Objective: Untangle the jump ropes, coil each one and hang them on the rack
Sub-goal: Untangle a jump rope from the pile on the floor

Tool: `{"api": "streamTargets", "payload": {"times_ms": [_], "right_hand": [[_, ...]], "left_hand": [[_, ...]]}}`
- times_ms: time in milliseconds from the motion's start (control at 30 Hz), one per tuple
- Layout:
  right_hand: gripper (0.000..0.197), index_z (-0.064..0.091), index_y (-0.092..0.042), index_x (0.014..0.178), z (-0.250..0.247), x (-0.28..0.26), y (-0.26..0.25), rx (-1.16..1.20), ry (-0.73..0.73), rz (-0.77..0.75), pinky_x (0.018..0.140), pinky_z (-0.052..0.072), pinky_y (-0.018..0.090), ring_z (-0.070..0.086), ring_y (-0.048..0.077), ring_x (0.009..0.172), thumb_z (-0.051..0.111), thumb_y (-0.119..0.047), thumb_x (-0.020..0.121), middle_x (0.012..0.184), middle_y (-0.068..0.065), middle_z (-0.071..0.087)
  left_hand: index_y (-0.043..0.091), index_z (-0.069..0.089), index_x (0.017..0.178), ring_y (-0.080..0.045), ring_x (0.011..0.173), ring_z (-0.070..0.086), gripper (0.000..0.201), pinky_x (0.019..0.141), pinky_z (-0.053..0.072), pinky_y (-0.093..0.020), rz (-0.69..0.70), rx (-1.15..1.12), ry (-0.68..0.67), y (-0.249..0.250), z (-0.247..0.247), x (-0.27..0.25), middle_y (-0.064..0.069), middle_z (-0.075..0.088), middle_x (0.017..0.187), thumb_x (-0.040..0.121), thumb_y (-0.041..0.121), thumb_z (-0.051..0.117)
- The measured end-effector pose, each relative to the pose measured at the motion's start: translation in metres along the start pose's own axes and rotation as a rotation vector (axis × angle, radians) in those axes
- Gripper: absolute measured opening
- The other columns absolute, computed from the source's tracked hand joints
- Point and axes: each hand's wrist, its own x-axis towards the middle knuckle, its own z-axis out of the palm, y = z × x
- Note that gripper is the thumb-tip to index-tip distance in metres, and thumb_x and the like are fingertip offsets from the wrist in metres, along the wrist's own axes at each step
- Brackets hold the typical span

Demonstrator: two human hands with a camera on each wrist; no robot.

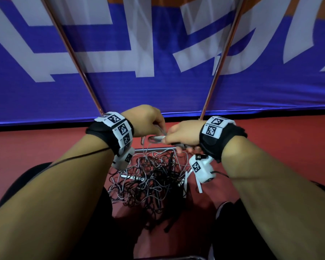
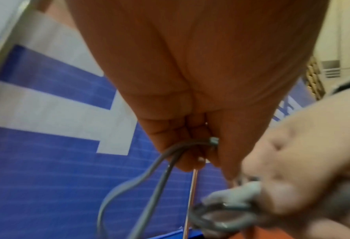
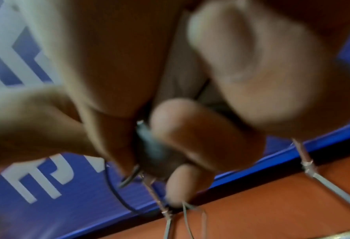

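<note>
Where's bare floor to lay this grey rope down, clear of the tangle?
Bare red floor lies left of the rope pile, and more right of it, below the blue banner. Crowded between the knees.

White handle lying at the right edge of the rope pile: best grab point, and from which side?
Judging by the head view, take the white handle mid-shaft, from above and the right. It is a slim straight stick, clear of the tangle on that side; its upper end runs in under the wrist camera, where cords cross.
</note>
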Motion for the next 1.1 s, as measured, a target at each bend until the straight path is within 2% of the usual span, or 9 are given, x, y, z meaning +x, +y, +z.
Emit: {"api": "streamTargets", "payload": {"times_ms": [100,167,300,400,500,667,800,967,1100], "right_hand": [[0.045,0.075,-0.017,0.101,-0.003,0.014,0.006,-0.218,0.266,0.064,0.062,0.050,0.030,0.070,0.024,0.063,0.058,-0.059,0.097,0.080,0.005,0.080],[0.054,0.070,-0.012,0.087,-0.005,0.023,0.010,-0.229,0.391,0.087,0.062,0.046,0.032,0.068,0.032,0.069,0.055,-0.063,0.097,0.075,0.007,0.074],[0.041,0.059,-0.015,0.082,-0.004,0.025,0.003,-0.061,0.496,0.071,0.057,0.039,0.032,0.056,0.029,0.061,0.056,-0.052,0.099,0.070,0.009,0.062],[0.040,0.057,-0.017,0.082,-0.004,0.024,-0.004,0.084,0.564,0.026,0.059,0.044,0.034,0.055,0.028,0.059,0.055,-0.054,0.097,0.069,0.007,0.060],[0.052,0.055,-0.019,0.085,-0.003,0.018,-0.008,0.225,0.595,-0.022,0.059,0.047,0.039,0.055,0.025,0.058,0.047,-0.069,0.096,0.073,0.006,0.060],[0.077,0.065,-0.014,0.107,-0.008,0.014,-0.008,0.435,0.608,0.031,0.053,0.049,0.034,0.059,0.024,0.057,0.037,-0.084,0.093,0.081,0.005,0.070],[0.071,0.066,-0.024,0.105,-0.013,0.010,-0.008,0.481,0.627,0.025,0.050,0.048,0.033,0.060,0.022,0.056,0.034,-0.086,0.094,0.082,0.005,0.071],[0.059,0.065,-0.029,0.105,-0.017,0.002,-0.007,0.566,0.626,0.008,0.047,0.042,0.028,0.055,0.020,0.054,0.043,-0.082,0.095,0.080,0.003,0.069],[0.054,0.065,-0.029,0.104,-0.019,-0.001,-0.007,0.590,0.645,0.004,0.045,0.040,0.026,0.052,0.020,0.053,0.050,-0.079,0.094,0.079,0.002,0.067]], "left_hand": [[0.032,0.074,0.123,-0.015,0.094,0.058,0.032,0.081,0.047,-0.031,-0.021,0.158,0.022,0.004,0.009,0.008,0.011,0.061,0.104,0.094,0.019,0.069],[0.027,0.070,0.125,-0.022,0.101,0.062,0.035,0.079,0.046,-0.033,-0.082,0.230,0.044,0.004,0.016,0.014,0.005,0.068,0.110,0.091,0.020,0.073],[0.012,0.062,0.115,-0.031,0.096,0.065,0.034,0.074,0.047,-0.036,-0.309,0.235,0.074,0.008,0.025,0.021,-0.008,0.069,0.104,0.093,0.034,0.076],[0.010,0.066,0.103,-0.029,0.079,0.060,0.029,0.069,0.045,-0.035,-0.399,0.147,0.129,0.006,0.030,0.022,-0.009,0.068,0.094,0.105,0.037,0.057],[0.010,0.070,0.098,-0.031,0.083,0.065,0.044,0.074,0.050,-0.038,-0.424,0.054,0.197,0.002,0.033,0.023,-0.011,0.072,0.092,0.110,0.044,0.045],[0.010,0.074,0.098,-0.019,0.084,0.072,0.035,0.084,0.053,-0.035,-0.288,-0.549,0.252,0.004,0.025,0.021,-0.004,0.080,0.092,0.111,0.031,0.049],[0.008,0.067,0.102,-0.040,0.094,0.076,0.039,0.101,0.054,-0.047,-0.145,-0.940,0.246,0.009,0.018,0.015,-0.004,0.063,0.069,0.114,0.035,0.042],[0.009,0.065,0.096,-0.032,0.062,0.065,0.055,0.077,0.047,-0.042,-0.172,-1.222,0.243,0.018,0.011,0.019,-0.003,0.042,0.059,0.113,0.049,0.031],[0.013,0.062,0.099,-0.019,0.054,0.047,0.032,0.063,0.039,-0.034,-0.160,-1.108,0.213,0.011,0.018,0.019,-0.001,0.051,0.066,0.114,0.030,0.040]]}}
